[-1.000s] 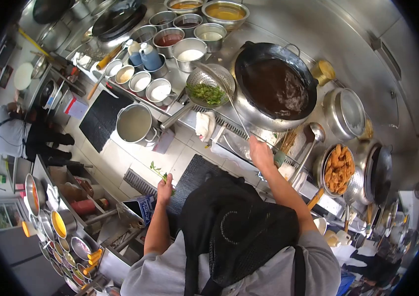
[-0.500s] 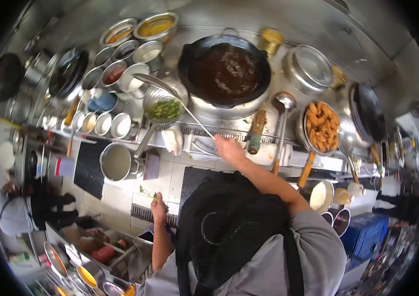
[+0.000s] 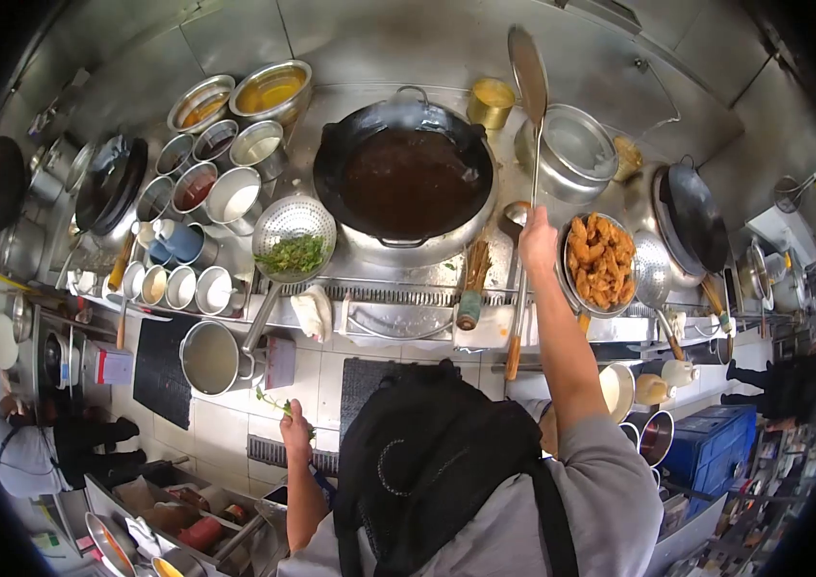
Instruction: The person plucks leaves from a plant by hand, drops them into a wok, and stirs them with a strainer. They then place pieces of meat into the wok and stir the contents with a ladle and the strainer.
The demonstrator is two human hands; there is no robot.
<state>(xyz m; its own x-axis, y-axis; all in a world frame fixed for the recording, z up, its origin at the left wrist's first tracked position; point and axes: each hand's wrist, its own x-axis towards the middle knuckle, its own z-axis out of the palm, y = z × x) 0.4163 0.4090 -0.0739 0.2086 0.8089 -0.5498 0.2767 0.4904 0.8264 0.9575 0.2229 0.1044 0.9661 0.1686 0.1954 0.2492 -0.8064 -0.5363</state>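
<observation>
My right hand [image 3: 538, 242] is closed around the handle of a long metal ladle [image 3: 527, 72], whose shallow, wide head points up toward the back wall. Beneath that hand lies a second ladle [image 3: 514, 217] with a wooden handle end. My left hand [image 3: 296, 435] grips a leafy green herb sprig [image 3: 276, 400] low down, over the floor side of the counter. Dark liquid fills the big wok [image 3: 336, 207] at the centre of the stove. To its left, chopped greens [image 3: 293, 253] rest in a perforated strainer [image 3: 295, 216].
Fried pieces [image 3: 600, 260] fill a bowl right of my right hand. A bamboo brush [image 3: 472, 288] lies on the stove edge, near a white cloth [image 3: 311, 313]. Metal seasoning cups [image 3: 235, 197] crowd the left. A pot [image 3: 211, 358] stands below the counter. Another person [image 3: 28, 447] is at far left.
My right hand has swung the ladle from over the strainer and wok to the right, and its head now points upward. My left hand, still holding the sprig, has dropped slightly.
</observation>
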